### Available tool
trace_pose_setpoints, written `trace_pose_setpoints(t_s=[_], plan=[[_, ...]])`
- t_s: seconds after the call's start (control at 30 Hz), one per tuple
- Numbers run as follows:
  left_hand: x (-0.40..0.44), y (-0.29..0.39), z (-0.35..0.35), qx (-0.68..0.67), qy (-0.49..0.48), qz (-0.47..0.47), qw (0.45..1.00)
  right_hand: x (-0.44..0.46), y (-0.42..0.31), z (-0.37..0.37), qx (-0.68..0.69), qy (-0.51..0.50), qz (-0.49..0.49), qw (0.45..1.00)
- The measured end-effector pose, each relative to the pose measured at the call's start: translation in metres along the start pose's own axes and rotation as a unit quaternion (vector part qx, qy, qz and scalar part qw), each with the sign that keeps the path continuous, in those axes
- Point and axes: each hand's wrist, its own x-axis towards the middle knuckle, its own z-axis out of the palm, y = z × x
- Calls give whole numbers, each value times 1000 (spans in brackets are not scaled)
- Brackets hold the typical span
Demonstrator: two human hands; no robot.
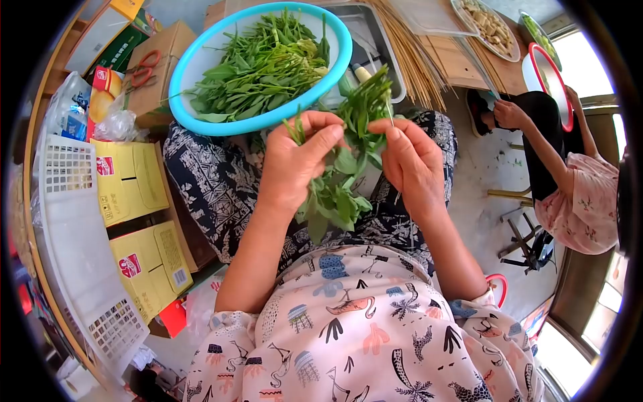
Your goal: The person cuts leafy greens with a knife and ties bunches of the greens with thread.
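Note:
Over my lap, a bunch of leafy green stems (pixel 345 194) hangs between my two hands. My left hand (pixel 298 157) is closed, thumb against fingers, around some of the stems. Thumb and forefinger of my right hand (pixel 415 157) pinch at the bunch's right edge, where a thin pale stick (pixel 391 110) like a skewer pokes up. How stick and greens join is hidden by the fingers and leaves. Just beyond my left hand, a blue-rimmed basin (pixel 175 100) holds a heap of the same cut greens (pixel 268 70).
Bamboo skewers (pixel 408 50) lie beside a metal tray (pixel 399 87). A plate of pale pieces (pixel 492 27) stands farther back. To the right, another person (pixel 579 194) sits with a red-rimmed basin (pixel 566 110). Red scissors (pixel 144 69), yellow cartons (pixel 130 181) and a white plastic crate (pixel 77 248) are at left.

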Motion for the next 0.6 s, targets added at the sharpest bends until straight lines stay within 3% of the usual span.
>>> trace_pose_setpoints(t_s=[0.2, 0.6], plan=[[5, 9, -18, -50, 18, -22, 998, -24, -11, -20, -216, -105, 62, 969], [6, 14, -17, -86, 38, -33, 995, -31, -21, -18, -298, -133, 29, 945]])
